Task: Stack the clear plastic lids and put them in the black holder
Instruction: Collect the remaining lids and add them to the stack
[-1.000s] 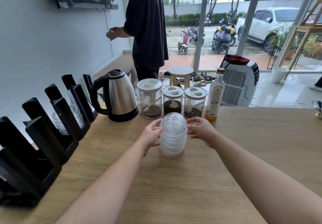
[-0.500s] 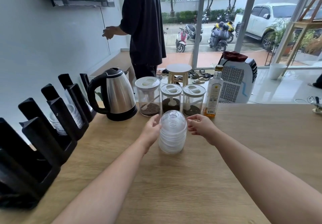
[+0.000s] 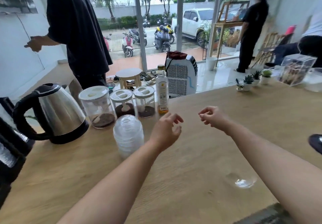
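A stack of clear plastic dome lids (image 3: 128,134) stands upright on the wooden counter (image 3: 191,154), in front of the jars. My left hand (image 3: 166,130) hovers just right of the stack, off it, fingers spread and empty. My right hand (image 3: 213,117) is farther right above the counter, fingers loosely curled with nothing in them. Another single clear lid (image 3: 243,180) lies on the counter under my right forearm. Only a part of the black holder (image 3: 10,147) shows at the left edge.
A steel kettle (image 3: 54,112) stands left of the stack. Three lidded jars (image 3: 122,103) and a bottle (image 3: 162,95) line the counter's far edge. Small potted plants (image 3: 252,79) and a clear box (image 3: 296,70) sit far right. A person in black (image 3: 76,32) stands beyond the counter.
Both hands have let go of the lid stack and moved right. My view has swung to the right, so the holder is mostly out of frame and the loose lid has come into view.
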{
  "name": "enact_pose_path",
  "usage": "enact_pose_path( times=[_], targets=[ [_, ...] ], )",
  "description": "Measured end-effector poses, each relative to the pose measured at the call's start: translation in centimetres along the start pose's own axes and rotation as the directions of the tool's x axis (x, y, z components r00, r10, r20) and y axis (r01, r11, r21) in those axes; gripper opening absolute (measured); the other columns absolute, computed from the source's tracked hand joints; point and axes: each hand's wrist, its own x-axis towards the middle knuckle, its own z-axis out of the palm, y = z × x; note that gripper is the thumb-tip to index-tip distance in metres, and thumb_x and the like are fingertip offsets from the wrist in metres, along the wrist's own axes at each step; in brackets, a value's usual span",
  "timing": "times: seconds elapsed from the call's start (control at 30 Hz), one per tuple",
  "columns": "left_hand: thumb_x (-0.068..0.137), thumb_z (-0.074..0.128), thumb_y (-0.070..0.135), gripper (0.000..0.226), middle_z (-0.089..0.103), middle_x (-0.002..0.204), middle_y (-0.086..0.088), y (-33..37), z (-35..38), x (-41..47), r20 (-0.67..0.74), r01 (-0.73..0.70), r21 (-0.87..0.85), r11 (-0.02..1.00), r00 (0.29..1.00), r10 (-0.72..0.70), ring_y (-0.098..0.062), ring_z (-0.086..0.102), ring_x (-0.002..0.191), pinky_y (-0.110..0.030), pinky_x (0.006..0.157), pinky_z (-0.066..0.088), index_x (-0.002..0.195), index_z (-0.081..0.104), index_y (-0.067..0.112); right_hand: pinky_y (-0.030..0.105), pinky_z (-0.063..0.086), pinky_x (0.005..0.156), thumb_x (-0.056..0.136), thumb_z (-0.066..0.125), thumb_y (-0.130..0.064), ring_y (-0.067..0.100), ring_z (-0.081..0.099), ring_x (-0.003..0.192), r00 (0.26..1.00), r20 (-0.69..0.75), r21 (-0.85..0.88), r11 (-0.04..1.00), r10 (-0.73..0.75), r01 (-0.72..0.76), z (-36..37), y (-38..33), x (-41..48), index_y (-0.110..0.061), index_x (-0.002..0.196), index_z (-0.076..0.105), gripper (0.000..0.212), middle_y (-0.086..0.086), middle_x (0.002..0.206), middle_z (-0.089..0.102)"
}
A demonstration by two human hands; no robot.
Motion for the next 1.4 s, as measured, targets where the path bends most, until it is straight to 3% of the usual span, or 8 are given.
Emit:
enact_pose_path(
  times=[0.17, 0.43, 0.7, 0.93, 1.0, 1.07, 1.2, 1.4],
  targets=[
    [0.082, 0.062, 0.027, 0.03, 0.053, 0.113, 0.006, 2.7, 6.3, -0.2, 0.351, -0.203, 0.084, 0.976, 0.922, 0.161, -0.014, 0.055, 0.102, -0.035, 0.087, 0.05, 0.111, 0.056, 0.031, 0.028, 0.044, 0.067, 0.082, 0.068, -0.018, 0.016, 0.055, 0.067, 0.984, -0.072, -0.181, 0.969, 0.16, -0.171, -6.2, 6.3, -3.7, -0.021, 0.073, 0.063, 0.012, -0.002, 0.07, 0.061],
    [0.077, 0.067, 0.026, 0.035, 0.052, 0.124, 0.005, 4.3, 11.9, -1.1, 0.609, -0.507, 0.144, 0.85, 0.722, 0.328, -0.019, 0.054, 0.109, -0.03, 0.087, 0.044, 0.111, 0.06, 0.029, 0.021, 0.045, 0.058, 0.082, 0.069, -0.025, 0.013, 0.058, 0.069, 0.904, 0.064, -0.303, 0.871, 0.422, -0.386, -7.1, 11.7, -9.8, -0.01, 0.098, 0.067, 0.022, 0.008, 0.096, 0.07],
    [0.083, 0.067, 0.029, 0.017, 0.057, 0.118, 0.008, 3.8, 12.7, -1.7, 0.477, -0.441, 0.034, 0.897, 0.796, 0.374, -0.011, 0.058, 0.103, -0.024, 0.088, 0.043, 0.098, 0.07, 0.026, 0.02, 0.044, 0.048, 0.089, 0.06, -0.006, 0.011, 0.055, 0.054, 0.91, 0.103, -0.133, 0.912, 0.402, -0.388, -5.5, 12.3, -9.8, -0.002, 0.096, 0.061, 0.008, 0.006, 0.069, 0.061],
    [0.077, 0.074, 0.013, 0.007, 0.074, 0.085, -0.004, 3.2, 10.2, 0.2, 0.271, -0.126, -0.249, 0.96, 0.943, 0.193, -0.014, 0.065, 0.075, -0.02, 0.072, 0.049, 0.083, 0.076, 0.013, 0.018, 0.041, 0.042, 0.089, 0.048, 0.002, 0.012, 0.049, 0.048, 0.918, 0.126, 0.268, 0.878, 0.377, -0.397, -6.8, 9.3, -7.6, -0.003, 0.09, 0.064, 0.016, 0.008, 0.075, 0.058],
    [0.077, 0.074, 0.01, 0.008, 0.074, 0.083, -0.005, 3.3, 8.5, 0.7, 0.224, -0.042, -0.339, 0.94, 0.967, 0.124, 0.0, 0.064, 0.068, -0.015, 0.072, 0.05, 0.085, 0.076, 0.007, 0.016, 0.042, 0.04, 0.091, 0.049, -0.006, 0.008, 0.051, 0.042, 0.922, 0.145, 0.41, 0.826, 0.359, -0.386, -6.9, 8.0, -6.7, -0.006, 0.082, 0.062, 0.016, 0.007, 0.078, 0.059],
    [0.08, 0.071, 0.007, 0.01, 0.072, 0.079, -0.004, 3.4, 6.4, 1.0, 0.213, 0.056, -0.427, 0.903, 0.976, 0.04, 0.01, 0.06, 0.063, -0.007, 0.068, 0.047, 0.088, 0.074, 0.002, 0.016, 0.047, 0.043, 0.095, 0.048, -0.017, 0.008, 0.056, 0.045, 0.935, 0.179, 0.55, 0.757, 0.307, -0.353, -6.8, 6.3, -5.8, -0.007, 0.082, 0.06, 0.021, 0.007, 0.081, 0.06],
    [0.085, 0.066, 0.007, 0.005, 0.068, 0.074, -0.003, 2.4, 2.2, 1.7, 0.165, 0.169, -0.561, 0.81, 0.982, -0.09, 0.003, 0.061, 0.063, -0.015, 0.069, 0.048, 0.087, 0.071, 0.008, 0.019, 0.057, 0.057, 0.098, 0.044, -0.019, 0.011, 0.065, 0.06, 0.965, 0.243, 0.73, 0.636, 0.1, -0.25, -5.6, 2.3, -3.9, -0.008, 0.089, 0.061, 0.023, 0.007, 0.083, 0.062],
    [0.087, 0.063, 0.006, 0.011, 0.069, 0.08, -0.007, -0.2, -5.0, 0.6, 0.027, 0.187, -0.634, 0.751, 0.975, -0.221, -0.016, 0.064, 0.075, -0.031, 0.08, 0.051, 0.095, 0.065, 0.014, 0.019, 0.057, 0.061, 0.094, 0.052, -0.006, 0.012, 0.065, 0.062, 0.948, 0.291, 0.709, 0.695, -0.132, -0.121, -1.6, -4.9, -1.8, -0.009, 0.097, 0.063, 0.012, 0.007, 0.082, 0.063]
  ],
)
